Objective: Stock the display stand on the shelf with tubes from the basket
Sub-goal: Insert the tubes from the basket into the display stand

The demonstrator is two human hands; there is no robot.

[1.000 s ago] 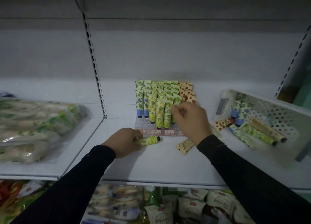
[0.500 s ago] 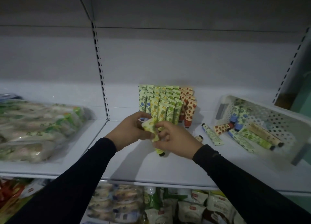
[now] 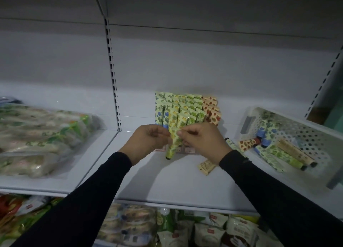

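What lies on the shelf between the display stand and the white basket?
In the head view, a dark-capped pale tube and a red-patterned tube at the basket's edge lie right of the display stand. A beige tube lies nearer the shelf's front.

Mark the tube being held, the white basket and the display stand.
held tube point(image 3: 173, 144): head view, on its yellow-green body below the fingers.
white basket point(image 3: 308, 133): head view, on its perforated back wall.
display stand point(image 3: 189, 150): head view, on its front strip with the labels, between the hands.
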